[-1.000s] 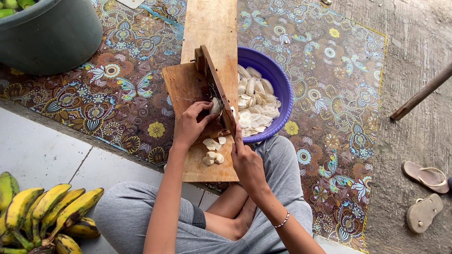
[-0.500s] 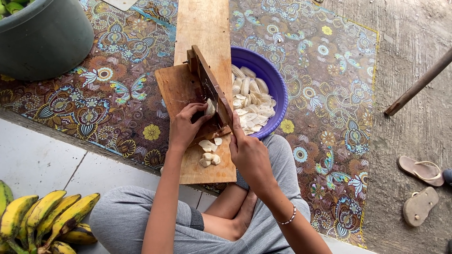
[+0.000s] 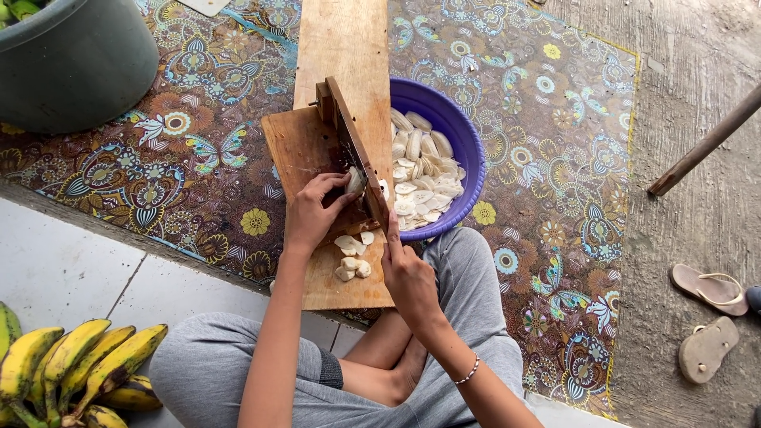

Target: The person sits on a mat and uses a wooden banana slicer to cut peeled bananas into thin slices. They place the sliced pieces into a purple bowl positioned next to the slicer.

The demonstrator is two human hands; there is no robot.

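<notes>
My left hand pinches a pale peeled banana piece and presses it against the hinged blade of a wooden slicer. The slicer is fixed upright on a wooden board. My right hand grips the near end of the slicer's wooden handle, index finger stretched along it. Several cut white slices lie on the board below my left hand. A purple bowl to the right of the slicer holds many more slices.
A long wooden plank runs away under the board. A grey tub stands at top left on a patterned floral mat. Yellow-green bananas lie at bottom left. Sandals and a stick are at right.
The handle and my right hand have dropped slightly toward the board. My left hand has stayed at the blade with the banana piece. The view shifted a little.
</notes>
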